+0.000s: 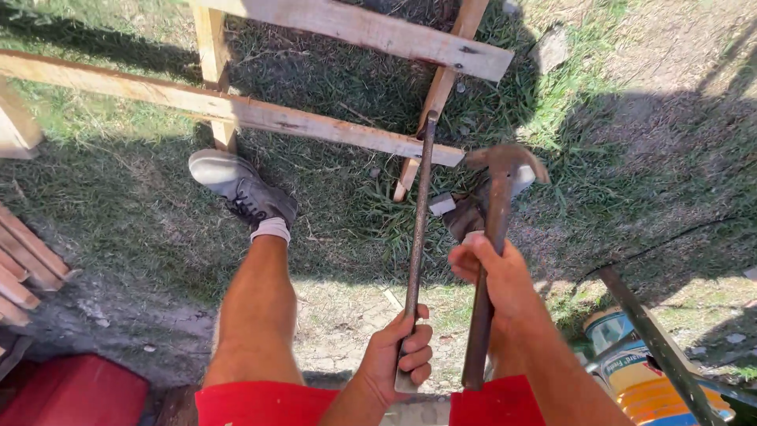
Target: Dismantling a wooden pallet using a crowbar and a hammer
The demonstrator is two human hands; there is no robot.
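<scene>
My left hand (pixel 400 352) grips the near end of a long rusty metal bar (pixel 419 221). The bar's far tip rests against the edge of a pale wooden plank (pixel 236 110) of a rough wooden frame. In my right hand (pixel 493 272) is a rusty claw hammer (pixel 495 229), held by its metal handle with the head (pixel 509 160) raised just right of the bar's tip. Both hands are closed around their tools. My legs in red shorts stand below, one dark shoe (pixel 244 189) under the plank.
The frame's other planks (pixel 371 30) cross the grass at the top. A stack of wooden slats (pixel 24 260) lies at the left edge above a red object (pixel 75 390). Paint cans (pixel 631 371) and a dark metal rod (pixel 654 339) sit at lower right.
</scene>
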